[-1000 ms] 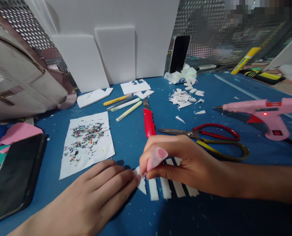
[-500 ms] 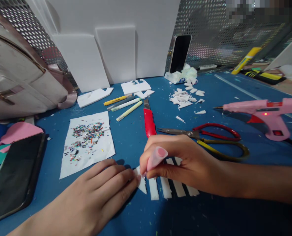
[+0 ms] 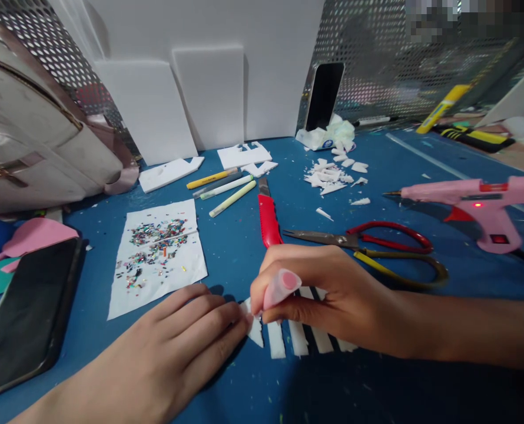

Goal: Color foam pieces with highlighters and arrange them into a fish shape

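Observation:
My right hand [image 3: 328, 294] is closed round a pink pen-like tool [image 3: 282, 287] with a translucent body, its rounded end tilted up towards me. The tool's lower tip is hidden behind my fingers, just above a small, ragged white foam piece [image 3: 255, 332]. My left hand [image 3: 178, 338] lies palm down on the blue table, fingers stretched out, with the fingertips touching that piece's left edge; the left thumb is hidden. Several white foam strips [image 3: 277, 340] lie side by side below my right hand, partly covered by it.
A red utility knife [image 3: 268, 219] and scissors [image 3: 341, 239] lie just beyond my right hand. A pink glue gun [image 3: 478, 203] with a lit red light is on the right. Paper with glitter [image 3: 125, 300], a phone [image 3: 27, 318], markers [image 3: 232, 198] and foam scraps [image 3: 327, 175] lie around.
The pink tool and my right hand have dipped very slightly. Both hands otherwise stay in the same place, and the things on the table have not moved.

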Demonstrator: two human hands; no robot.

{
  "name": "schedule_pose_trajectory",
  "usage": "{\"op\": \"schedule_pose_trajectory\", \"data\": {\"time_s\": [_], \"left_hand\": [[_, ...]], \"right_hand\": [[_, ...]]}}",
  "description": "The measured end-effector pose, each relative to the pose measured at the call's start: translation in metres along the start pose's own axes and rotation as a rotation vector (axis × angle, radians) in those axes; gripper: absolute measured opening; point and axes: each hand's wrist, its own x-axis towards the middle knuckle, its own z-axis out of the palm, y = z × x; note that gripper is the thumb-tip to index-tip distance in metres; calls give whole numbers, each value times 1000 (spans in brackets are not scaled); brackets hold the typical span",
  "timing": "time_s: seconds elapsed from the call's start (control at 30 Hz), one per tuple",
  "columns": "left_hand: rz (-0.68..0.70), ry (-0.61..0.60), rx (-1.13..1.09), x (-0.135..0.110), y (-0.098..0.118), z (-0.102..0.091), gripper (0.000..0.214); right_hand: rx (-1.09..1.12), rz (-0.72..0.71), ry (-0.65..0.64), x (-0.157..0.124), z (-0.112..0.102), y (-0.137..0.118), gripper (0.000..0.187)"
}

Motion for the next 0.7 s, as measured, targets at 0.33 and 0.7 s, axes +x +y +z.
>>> {"op": "schedule_pose_trajectory", "data": {"time_s": [0.33,0.7], "left_hand": [[2,26,-1,1,0,0,46],[7,-9,-37,-1,-2,2,45]], "right_hand": [[-64,23,-78,-2,5,9,7],[-128,56,-29,-10,8,9,14]]}}
